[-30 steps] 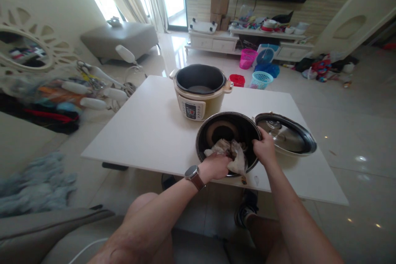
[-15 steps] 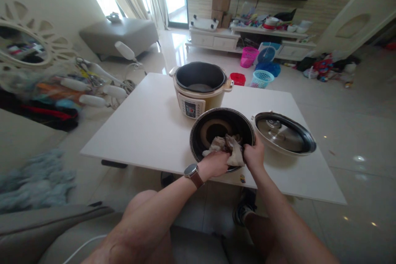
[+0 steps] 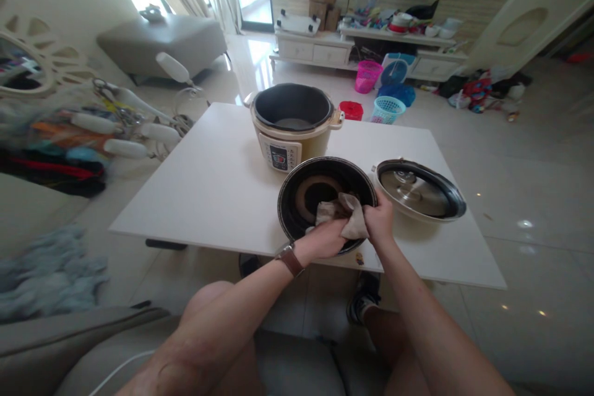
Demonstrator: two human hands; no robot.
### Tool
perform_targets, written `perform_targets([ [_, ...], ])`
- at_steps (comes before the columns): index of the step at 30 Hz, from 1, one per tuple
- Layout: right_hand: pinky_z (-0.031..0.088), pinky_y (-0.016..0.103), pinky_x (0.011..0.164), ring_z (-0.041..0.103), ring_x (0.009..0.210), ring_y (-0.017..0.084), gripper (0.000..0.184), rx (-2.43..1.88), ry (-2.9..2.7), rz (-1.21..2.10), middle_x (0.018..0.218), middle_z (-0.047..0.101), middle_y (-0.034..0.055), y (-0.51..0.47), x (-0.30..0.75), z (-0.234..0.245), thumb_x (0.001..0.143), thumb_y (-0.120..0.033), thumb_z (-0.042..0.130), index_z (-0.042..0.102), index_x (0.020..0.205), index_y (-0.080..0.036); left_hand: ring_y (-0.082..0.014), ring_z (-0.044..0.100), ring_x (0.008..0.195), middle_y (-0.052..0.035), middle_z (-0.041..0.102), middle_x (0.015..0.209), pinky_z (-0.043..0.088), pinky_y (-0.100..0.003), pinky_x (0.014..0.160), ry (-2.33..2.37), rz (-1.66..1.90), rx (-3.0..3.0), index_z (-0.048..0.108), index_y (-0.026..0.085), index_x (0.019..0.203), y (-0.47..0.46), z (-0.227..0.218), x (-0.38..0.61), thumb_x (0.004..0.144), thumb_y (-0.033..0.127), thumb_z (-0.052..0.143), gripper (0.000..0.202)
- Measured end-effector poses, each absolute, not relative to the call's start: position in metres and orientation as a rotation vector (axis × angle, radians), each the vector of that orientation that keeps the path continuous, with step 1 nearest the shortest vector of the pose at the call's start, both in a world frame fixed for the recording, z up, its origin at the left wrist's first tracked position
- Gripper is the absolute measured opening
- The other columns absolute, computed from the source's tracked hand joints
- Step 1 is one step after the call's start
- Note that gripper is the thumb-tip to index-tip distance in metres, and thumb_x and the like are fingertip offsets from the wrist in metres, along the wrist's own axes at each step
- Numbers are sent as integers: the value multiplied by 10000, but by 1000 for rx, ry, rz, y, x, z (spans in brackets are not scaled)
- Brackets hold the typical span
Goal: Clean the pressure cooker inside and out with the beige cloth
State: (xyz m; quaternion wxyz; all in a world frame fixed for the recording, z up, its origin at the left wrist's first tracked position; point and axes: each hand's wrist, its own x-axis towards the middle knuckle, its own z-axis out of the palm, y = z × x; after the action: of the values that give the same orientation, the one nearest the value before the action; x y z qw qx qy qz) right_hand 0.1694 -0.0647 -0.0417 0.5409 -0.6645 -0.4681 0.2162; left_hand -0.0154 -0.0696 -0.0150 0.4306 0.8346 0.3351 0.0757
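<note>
A dark inner pot (image 3: 301, 198) leans toward me at the near edge of the white table, its mouth facing up and back. My left hand (image 3: 325, 240), with a watch on its wrist, reaches inside and is closed on a pale cloth (image 3: 355, 216) against the wall. On the pot's right rim, my right hand (image 3: 379, 218) is wrapped round the edge. Behind it stands the electric pressure cooker (image 3: 290, 136), its body uncovered. To the right lies its lid (image 3: 413, 192), underside up. The left fingertips are hidden by the cloth.
The white table (image 3: 185, 198) carries all of these. On the floor beyond are a pink basket (image 3: 368, 77), a light blue basket (image 3: 388, 110) and a red bin (image 3: 351, 111). A white lamp-like fixture (image 3: 158, 130) stands near the table's left side.
My left hand and the cloth have shifted slightly right within the pot, and the cloth's folds have changed. My right hand keeps its hold on the rim. The camera view has moved a little.
</note>
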Motion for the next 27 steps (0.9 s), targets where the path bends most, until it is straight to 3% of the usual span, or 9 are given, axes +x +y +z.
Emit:
perform_targets([
  [6, 575, 478, 925, 705, 900, 304, 564, -1613, -1040, 594, 975, 800, 87, -63, 175, -44, 603, -230, 549, 790, 1106, -142, -312, 757, 1103, -150, 813, 1141, 564, -373, 969, 857, -234, 2143, 812, 191, 1057, -50, 3, -36, 975, 295, 520, 321],
  [14, 568, 420, 915, 709, 910, 281, 563, -1570, -1141, 522, 960, 815, 65, -66, 168, -35, 596, -219, 523, 815, 1072, -154, -287, 699, 1263, -95, 766, 1359, 520, -371, 1076, 839, 107, 2063, 736, 237, 1279, -72, -13, -30, 1014, 271, 481, 369],
  [20, 571, 399, 896, 704, 870, 261, 573, -1556, -1100, 524, 925, 813, 56, -66, 168, -41, 591, -200, 516, 820, 1075, -147, -308, 724, 1187, -94, 805, 1267, 529, -382, 1080, 715, 165, 1810, 804, 173, 1140, -43, -4, -43, 906, 332, 663, 317],
  [27, 589, 439, 972, 744, 963, 289, 604, -1515, -1098, 568, 1013, 830, 69, -65, 164, -41, 593, -184, 501, 818, 1107, -161, -346, 733, 1197, -133, 805, 1251, 561, -444, 1064, 1117, 952, 1509, 780, 102, 1206, -20, 2, -60, 912, 402, 638, 443],
])
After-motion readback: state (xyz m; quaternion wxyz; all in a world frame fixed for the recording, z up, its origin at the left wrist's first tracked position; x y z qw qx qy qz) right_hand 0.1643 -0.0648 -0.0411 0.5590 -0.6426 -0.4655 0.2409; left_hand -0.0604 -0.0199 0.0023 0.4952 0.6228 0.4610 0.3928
